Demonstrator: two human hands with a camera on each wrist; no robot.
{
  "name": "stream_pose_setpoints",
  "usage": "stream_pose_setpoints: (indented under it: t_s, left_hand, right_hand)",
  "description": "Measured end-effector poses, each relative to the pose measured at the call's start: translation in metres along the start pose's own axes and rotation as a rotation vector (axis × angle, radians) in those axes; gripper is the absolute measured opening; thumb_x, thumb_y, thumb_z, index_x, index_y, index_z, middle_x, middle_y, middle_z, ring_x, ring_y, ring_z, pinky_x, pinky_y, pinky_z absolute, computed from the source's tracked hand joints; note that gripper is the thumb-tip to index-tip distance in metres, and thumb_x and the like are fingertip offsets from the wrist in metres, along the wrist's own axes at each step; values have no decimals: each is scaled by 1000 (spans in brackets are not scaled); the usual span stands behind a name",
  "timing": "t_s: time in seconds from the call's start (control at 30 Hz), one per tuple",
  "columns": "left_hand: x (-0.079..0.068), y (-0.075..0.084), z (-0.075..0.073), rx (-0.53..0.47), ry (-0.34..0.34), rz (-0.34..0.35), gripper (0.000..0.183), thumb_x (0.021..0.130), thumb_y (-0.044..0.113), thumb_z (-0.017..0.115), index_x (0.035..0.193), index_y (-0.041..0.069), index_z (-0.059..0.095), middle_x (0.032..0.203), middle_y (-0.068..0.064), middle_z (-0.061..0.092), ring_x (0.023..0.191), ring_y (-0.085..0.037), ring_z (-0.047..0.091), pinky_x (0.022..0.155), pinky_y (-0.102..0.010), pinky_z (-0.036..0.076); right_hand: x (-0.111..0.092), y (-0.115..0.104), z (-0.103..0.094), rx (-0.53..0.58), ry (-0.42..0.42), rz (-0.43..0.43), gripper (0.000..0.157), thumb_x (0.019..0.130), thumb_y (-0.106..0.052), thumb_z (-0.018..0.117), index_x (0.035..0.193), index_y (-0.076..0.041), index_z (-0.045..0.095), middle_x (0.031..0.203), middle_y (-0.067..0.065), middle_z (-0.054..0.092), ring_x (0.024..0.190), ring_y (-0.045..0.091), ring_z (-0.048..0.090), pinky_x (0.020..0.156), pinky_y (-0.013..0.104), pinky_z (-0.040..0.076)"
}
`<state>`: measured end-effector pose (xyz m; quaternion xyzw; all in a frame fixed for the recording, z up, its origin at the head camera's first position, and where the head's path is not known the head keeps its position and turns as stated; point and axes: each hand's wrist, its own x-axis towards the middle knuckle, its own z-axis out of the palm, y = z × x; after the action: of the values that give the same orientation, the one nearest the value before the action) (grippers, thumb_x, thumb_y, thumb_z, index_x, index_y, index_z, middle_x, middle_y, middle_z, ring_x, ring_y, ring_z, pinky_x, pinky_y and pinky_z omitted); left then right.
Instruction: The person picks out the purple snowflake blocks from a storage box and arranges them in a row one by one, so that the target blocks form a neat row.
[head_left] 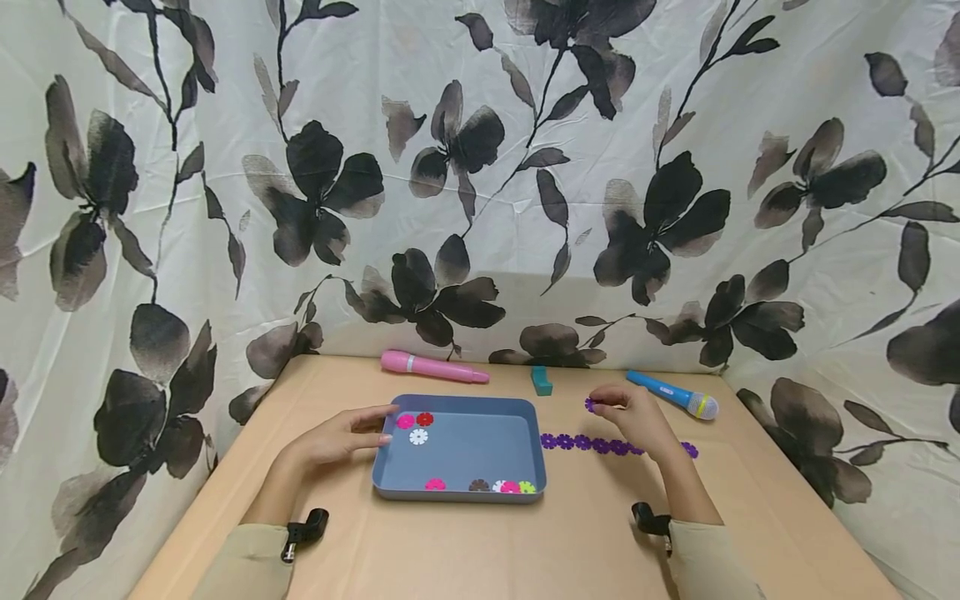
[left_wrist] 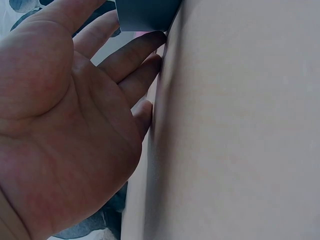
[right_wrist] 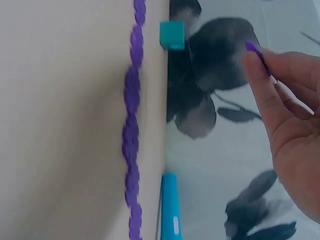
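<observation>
At the left side of the grey-blue tray point(head_left: 457, 404) my left hand point(head_left: 337, 437) rests with fingertips right at the rim; its fingers point(left_wrist: 127, 60) reach out fairly straight beside the tray's corner in the left wrist view. Thumb and index finger of my right hand point(head_left: 630, 417) pinch a purple flower-shaped disc point(right_wrist: 257, 56), raised over the table. Below that hand runs a row of purple flower discs point(head_left: 582, 442), partly hidden by the hand and wrist. Inside the tray lie pink, red and white flower discs point(head_left: 418, 437), with several more along the near wall.
Behind the tray lies a pink marker-shaped stick point(head_left: 435, 367). A small teal block point(head_left: 541, 381) stands near the table's back edge, and a blue toy microphone point(head_left: 672, 394) lies at the back right. A flowered curtain point(head_left: 480, 208) hangs behind the table point(head_left: 465, 550).
</observation>
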<state>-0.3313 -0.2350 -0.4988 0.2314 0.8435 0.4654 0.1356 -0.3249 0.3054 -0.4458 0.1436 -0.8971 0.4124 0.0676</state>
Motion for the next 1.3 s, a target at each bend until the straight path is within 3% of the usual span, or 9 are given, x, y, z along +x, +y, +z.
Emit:
stream_pose_setpoints:
  t_s: [0.13, 0.3, 0.5, 0.7, 0.93, 1.1, 1.2, 1.3]
  left_hand:
    - [-1, 1, 0, -22, 2, 11, 65, 100, 34, 70, 157, 12, 47, 164, -15, 43, 153, -40, 36, 126, -60, 25]
    - [-2, 2, -1, -24, 6, 6, 65, 100, 33, 71, 157, 13, 47, 164, -15, 43, 153, -40, 36, 126, -61, 25]
    - [-1, 0, -1, 5, 4, -12, 67, 100, 37, 70, 158, 15, 46, 165, -12, 43, 154, -36, 37, 127, -53, 29]
    - [0, -2, 1, -7, 9, -6, 65, 100, 36, 71, 157, 16, 47, 164, -10, 44, 154, -35, 37, 126, -46, 29]
    - [-2, 2, 2, -12, 1, 15, 65, 101, 33, 70, 158, 11, 46, 164, -14, 42, 154, -39, 35, 127, -59, 24]
    - [-3, 3, 3, -17, 1, 18, 65, 101, 32, 70, 158, 11, 46, 164, -15, 42, 154, -40, 34, 127, -60, 24]
    - [-4, 4, 2, -19, 4, 17, 64, 101, 31, 70, 157, 11, 47, 164, -15, 42, 154, -40, 34, 127, -60, 24]
    - [-4, 5, 2, -16, 10, 15, 63, 101, 30, 70, 157, 11, 48, 164, -15, 43, 154, -40, 35, 127, -61, 24]
  right_hand:
    - [-4, 10, -14, -27, 11, 17, 19, 99, -14, 72, 117, -8, 77, 118, 10, 75, 107, 28, 70, 82, 22, 58]
    - [-10, 23, -32, -36, 42, 61, 21, 98, -13, 73, 117, -4, 76, 114, 13, 76, 99, 21, 69, 77, 23, 59]
    - [-19, 35, -48, -21, 83, 103, 25, 101, -15, 70, 121, 0, 74, 113, 18, 77, 93, 14, 68, 74, 22, 58]
    - [-28, 47, -59, -103, 132, 161, 31, 102, -22, 70, 125, -2, 74, 114, 17, 77, 97, 21, 68, 72, 24, 58]
    - [-39, 69, -71, -184, 91, 231, 30, 100, -15, 71, 125, 1, 72, 118, 21, 71, 101, 29, 63, 67, 23, 55]
    - [-47, 82, -80, -217, 88, 258, 30, 99, -12, 72, 124, 4, 71, 115, 22, 72, 100, 31, 63, 66, 19, 54]
    - [-53, 88, -85, -220, 96, 296, 31, 99, -12, 71, 124, 5, 71, 114, 24, 72, 101, 35, 66, 71, 24, 57]
    - [-59, 94, -89, -210, 97, 367, 32, 99, -14, 69, 125, 4, 71, 116, 25, 72, 104, 36, 66, 81, 39, 58]
